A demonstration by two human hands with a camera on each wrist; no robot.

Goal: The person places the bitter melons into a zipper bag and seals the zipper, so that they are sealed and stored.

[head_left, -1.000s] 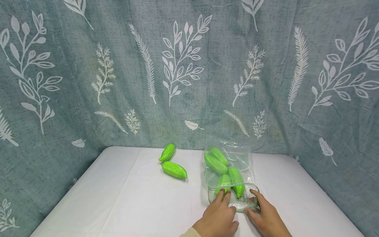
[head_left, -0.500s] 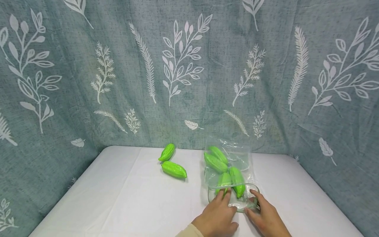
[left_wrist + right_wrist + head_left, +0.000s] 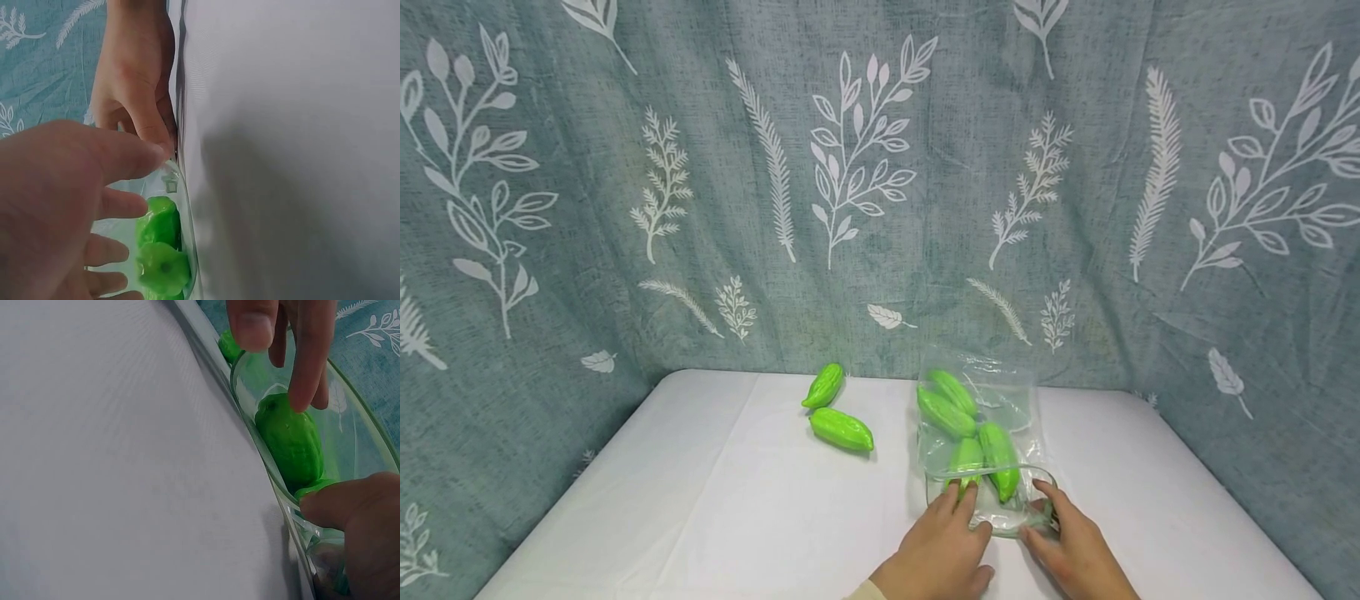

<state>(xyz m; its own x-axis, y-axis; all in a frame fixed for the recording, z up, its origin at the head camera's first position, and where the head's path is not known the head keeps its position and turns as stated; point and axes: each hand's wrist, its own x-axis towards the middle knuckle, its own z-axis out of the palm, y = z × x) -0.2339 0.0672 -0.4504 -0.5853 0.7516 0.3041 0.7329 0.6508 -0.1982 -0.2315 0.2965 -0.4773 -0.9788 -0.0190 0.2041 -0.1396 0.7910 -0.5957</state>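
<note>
A clear glass container (image 3: 1000,528) stands near the table front, with a clear plastic bag (image 3: 1017,382) at its far side. Beneath my left hand's (image 3: 936,542) extended fingertips lies a green bitter melon (image 3: 967,457), which they appear to touch. Another bitter melon (image 3: 1000,467) slants beside it into the container. Two more, including one bitter melon (image 3: 946,412), show through the plastic farther back. My right hand (image 3: 1075,546) grips the container's right end between thumb and fingers. In the right wrist view, the left fingers reach over the rim above a bitter melon (image 3: 290,440).
Two loose bitter melons lie left of the bag: one bitter melon (image 3: 825,386) near the back edge, another bitter melon (image 3: 842,429) in front of it. A white cloth covers the table (image 3: 760,517). A blue-green leaf-print curtain (image 3: 880,167) hangs behind.
My left hand has shifted slightly left, and the bitter melon under its fingers has moved a little the same way. My right hand keeps its grip on the container.
</note>
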